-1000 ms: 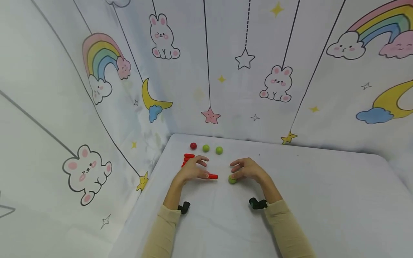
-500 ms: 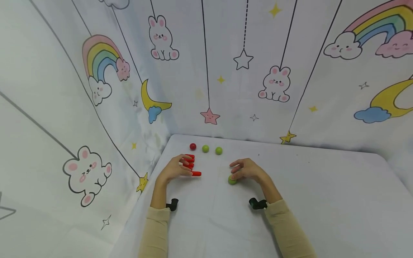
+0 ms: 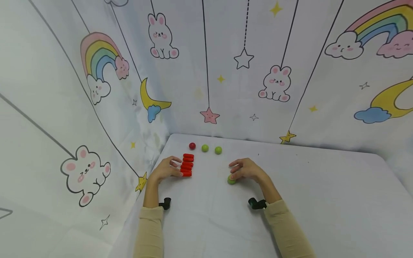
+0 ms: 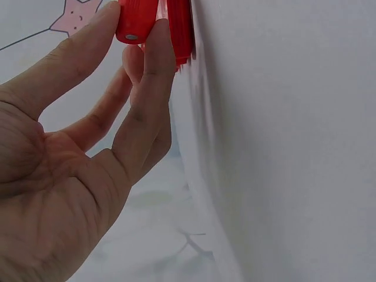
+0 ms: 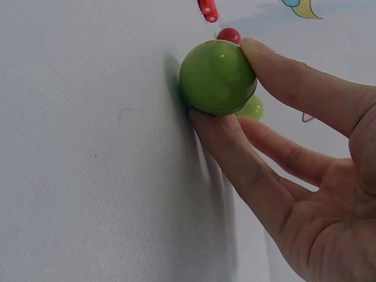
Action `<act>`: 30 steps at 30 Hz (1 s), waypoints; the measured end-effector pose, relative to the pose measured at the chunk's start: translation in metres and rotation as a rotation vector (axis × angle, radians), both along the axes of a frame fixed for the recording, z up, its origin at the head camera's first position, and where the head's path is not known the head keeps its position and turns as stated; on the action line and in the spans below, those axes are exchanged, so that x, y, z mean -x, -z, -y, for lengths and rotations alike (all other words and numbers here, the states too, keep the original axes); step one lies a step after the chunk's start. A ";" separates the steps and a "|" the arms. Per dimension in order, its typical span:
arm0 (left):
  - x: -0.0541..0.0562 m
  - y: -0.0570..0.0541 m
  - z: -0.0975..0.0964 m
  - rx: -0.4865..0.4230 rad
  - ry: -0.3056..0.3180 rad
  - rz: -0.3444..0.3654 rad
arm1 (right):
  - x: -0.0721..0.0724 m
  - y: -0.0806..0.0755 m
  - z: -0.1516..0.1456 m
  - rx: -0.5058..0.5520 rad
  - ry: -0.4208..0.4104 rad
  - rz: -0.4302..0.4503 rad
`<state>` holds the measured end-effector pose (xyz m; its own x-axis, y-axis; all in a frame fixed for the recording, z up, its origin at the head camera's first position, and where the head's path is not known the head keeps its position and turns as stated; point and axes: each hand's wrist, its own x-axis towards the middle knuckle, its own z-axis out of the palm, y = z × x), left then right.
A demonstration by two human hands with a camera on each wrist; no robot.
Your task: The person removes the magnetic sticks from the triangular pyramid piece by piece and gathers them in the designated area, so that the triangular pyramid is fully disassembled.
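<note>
My left hand (image 3: 166, 169) pinches a red battery (image 3: 186, 173) between thumb and fingertips, at the near end of a row of several red batteries (image 3: 188, 164) lying side by side. In the left wrist view, the held battery (image 4: 138, 20) shows a small silver spot on its end, and the others (image 4: 181, 29) are close beyond it. My right hand (image 3: 247, 169) holds a shiny green ball (image 3: 231, 179) between thumb and fingers, low over the white table. The right wrist view shows this ball (image 5: 217, 77) large, with a fingertip partly beneath it.
Behind the batteries, a red ball (image 3: 192, 146) and two green balls, one nearer the left (image 3: 204, 148) and another to its right (image 3: 218, 150), lie in a line. A patterned cloth wall (image 3: 232, 89) rises behind the white table (image 3: 306, 197).
My left hand has moved left with the red battery, bringing it from the middle of the table to the near end of the battery row. My right hand has stayed put with the green ball.
</note>
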<state>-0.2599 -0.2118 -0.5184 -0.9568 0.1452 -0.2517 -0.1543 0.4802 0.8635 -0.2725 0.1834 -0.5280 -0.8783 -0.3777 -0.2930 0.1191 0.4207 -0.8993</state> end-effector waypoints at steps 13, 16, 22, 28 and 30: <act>0.000 0.004 0.002 0.032 -0.024 0.026 | 0.000 0.000 0.001 -0.025 -0.012 -0.024; -0.001 0.005 0.001 0.046 -0.028 0.027 | 0.000 -0.001 0.002 -0.027 -0.013 -0.017; 0.000 0.006 -0.001 0.109 -0.041 0.016 | 0.000 -0.002 0.001 -0.033 -0.014 -0.014; 0.000 0.006 -0.003 0.153 -0.046 -0.008 | 0.001 0.002 0.000 -0.062 -0.018 -0.038; 0.000 0.006 -0.003 0.164 -0.044 -0.011 | 0.000 0.002 0.000 -0.068 -0.019 -0.046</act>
